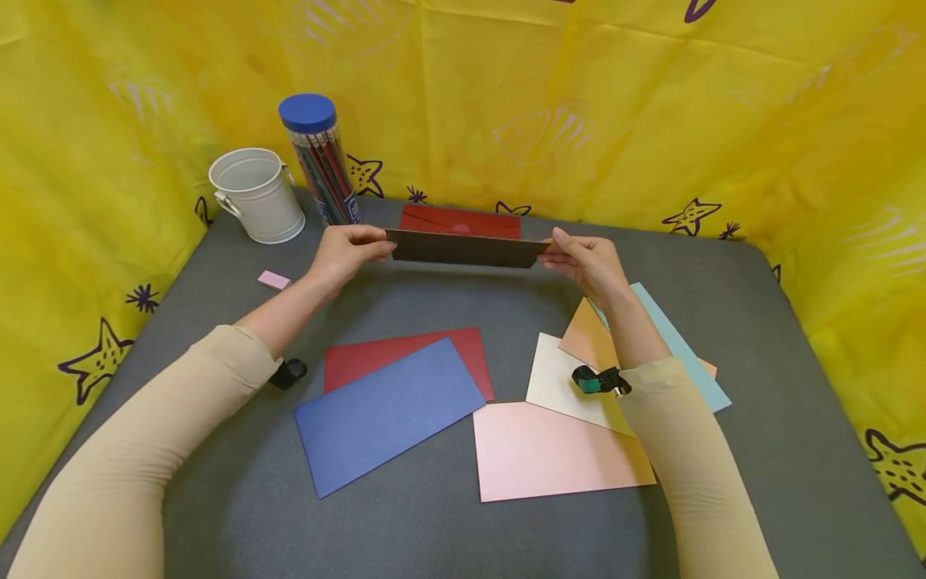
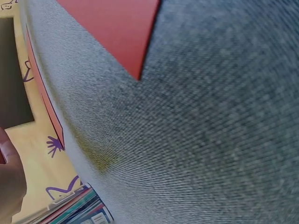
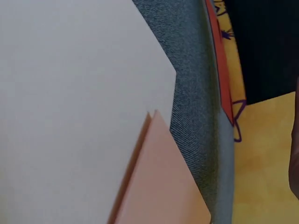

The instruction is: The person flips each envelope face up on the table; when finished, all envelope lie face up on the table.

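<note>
Two hands hold one dark envelope (image 1: 466,248) above the bench (image 1: 723,322): left hand (image 1: 346,253) pinches its left end, right hand (image 1: 589,261) pinches its right end | only head view shows both grips | wrist views cut hands off | envelope lies long side left-to-right, near red envelope (image 1: 460,221).

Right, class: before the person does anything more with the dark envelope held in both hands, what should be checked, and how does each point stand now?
1. Left hand pinches one end of the dark envelope: ok.
2. Right hand pinches the other end: ok.
3. Envelope lifted off the grey table, held roughly level: ok.
4. Red envelope behind it lies flat, apart from the hands: ok.
5. Pencil tube and white bucket stand upright, left of the left hand: ok.
6. Whether the dark envelope's flap is open or closed: cannot tell.
</note>
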`<action>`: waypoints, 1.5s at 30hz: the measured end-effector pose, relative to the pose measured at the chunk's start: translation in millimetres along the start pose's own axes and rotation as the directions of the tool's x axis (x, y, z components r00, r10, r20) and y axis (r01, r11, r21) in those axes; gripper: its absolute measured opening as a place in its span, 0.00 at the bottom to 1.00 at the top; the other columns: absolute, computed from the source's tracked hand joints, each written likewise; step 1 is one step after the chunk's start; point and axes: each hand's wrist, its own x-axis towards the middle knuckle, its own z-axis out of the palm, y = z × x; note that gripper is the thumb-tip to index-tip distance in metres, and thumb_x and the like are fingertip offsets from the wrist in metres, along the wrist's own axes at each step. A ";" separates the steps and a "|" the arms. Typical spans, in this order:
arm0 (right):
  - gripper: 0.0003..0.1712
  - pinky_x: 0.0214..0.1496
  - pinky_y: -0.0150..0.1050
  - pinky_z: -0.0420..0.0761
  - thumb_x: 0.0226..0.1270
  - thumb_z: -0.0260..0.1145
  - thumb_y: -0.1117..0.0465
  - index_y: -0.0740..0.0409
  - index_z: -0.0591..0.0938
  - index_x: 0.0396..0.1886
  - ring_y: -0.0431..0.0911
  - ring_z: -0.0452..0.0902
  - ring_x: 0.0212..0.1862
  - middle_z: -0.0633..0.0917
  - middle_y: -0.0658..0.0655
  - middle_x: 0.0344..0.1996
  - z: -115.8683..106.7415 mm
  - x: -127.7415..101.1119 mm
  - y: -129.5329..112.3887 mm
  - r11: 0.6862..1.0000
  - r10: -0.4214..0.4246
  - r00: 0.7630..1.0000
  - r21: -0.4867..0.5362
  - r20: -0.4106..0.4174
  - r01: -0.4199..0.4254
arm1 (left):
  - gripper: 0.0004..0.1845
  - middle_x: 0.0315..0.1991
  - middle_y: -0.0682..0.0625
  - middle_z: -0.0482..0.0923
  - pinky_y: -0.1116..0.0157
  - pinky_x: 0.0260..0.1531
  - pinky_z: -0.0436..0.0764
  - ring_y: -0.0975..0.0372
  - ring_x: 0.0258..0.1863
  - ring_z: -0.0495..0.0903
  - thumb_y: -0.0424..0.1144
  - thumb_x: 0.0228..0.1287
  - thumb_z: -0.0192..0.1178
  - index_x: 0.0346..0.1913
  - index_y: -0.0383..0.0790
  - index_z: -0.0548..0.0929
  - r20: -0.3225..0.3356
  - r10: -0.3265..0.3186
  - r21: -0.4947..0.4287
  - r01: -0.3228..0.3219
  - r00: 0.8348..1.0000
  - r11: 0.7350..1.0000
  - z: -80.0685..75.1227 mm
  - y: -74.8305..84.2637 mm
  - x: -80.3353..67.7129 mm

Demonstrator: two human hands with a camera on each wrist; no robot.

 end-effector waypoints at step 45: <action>0.28 0.37 0.25 0.84 0.63 0.62 0.78 0.71 0.74 0.64 0.33 0.82 0.30 0.82 0.57 0.43 31.2 24.6 38.5 0.943 0.235 0.941 -0.177 -0.242 -0.281 | 0.29 0.56 0.36 0.79 0.75 0.39 0.72 0.56 0.50 0.76 0.31 0.58 0.66 0.64 0.30 0.76 0.055 -0.257 0.393 0.215 0.965 0.894 13.9 -16.7 22.8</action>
